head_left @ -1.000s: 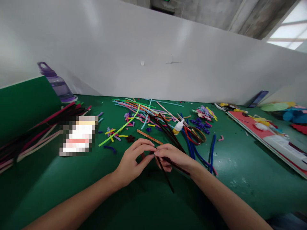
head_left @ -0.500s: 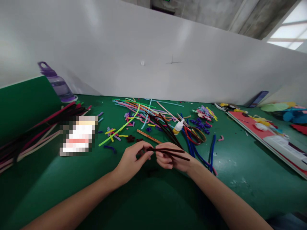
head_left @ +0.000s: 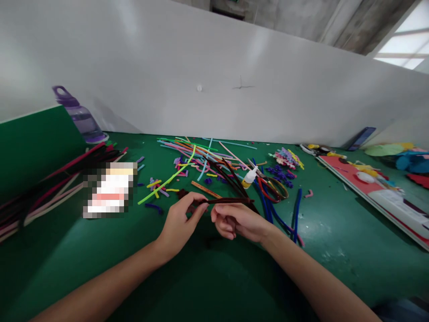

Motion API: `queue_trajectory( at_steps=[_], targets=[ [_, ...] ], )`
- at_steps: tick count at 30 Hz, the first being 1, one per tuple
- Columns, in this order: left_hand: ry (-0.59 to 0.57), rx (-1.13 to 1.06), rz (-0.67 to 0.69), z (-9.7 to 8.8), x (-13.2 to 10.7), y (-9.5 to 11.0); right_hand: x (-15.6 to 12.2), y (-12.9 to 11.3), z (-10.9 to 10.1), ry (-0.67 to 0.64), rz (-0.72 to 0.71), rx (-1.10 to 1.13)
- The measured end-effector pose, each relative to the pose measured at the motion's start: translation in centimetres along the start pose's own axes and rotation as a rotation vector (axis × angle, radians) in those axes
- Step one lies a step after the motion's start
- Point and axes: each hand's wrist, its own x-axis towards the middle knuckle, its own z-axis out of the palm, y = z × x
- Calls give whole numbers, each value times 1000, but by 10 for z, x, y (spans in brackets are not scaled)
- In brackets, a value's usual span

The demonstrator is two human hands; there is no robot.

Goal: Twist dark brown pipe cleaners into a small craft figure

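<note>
Above the green tabletop [head_left: 214, 286], the left hand [head_left: 181, 218] pinches dark brown pipe cleaners [head_left: 231, 201], best held firmly near their ends, while the right hand [head_left: 243, 220] curls alongside, its grip unclear.

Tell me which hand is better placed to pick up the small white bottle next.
Probably the right hand: it is nearer the small white bottle and seems not to grip the dark brown strips, whose end the left hand pinches.

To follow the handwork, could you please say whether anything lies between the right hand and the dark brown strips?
Nothing visible does: the dark brown strips, pinched by the left hand, run close by the right hand.
</note>
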Motion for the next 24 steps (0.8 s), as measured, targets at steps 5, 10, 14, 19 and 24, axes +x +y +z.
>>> queue_trajectory(
  at_steps=[5, 10, 14, 19, 24],
  targets=[
    [-9, -20, 137, 2, 0, -5, 1, -1, 2, -14, -26, -11],
    [-26, 4, 257, -1, -2, -4, 2, 0, 2, 2, -5, 6],
    [-41, 22, 255, 0, -2, -2, 2, 1, 3, 32, -26, -29],
    [-75, 22, 267, 1, -1, -1, 2, 0, 3, 34, -21, -45],
    [-104, -11, 250, 1, 0, 0, 0, -2, 4, 67, -20, -137]
  ],
)
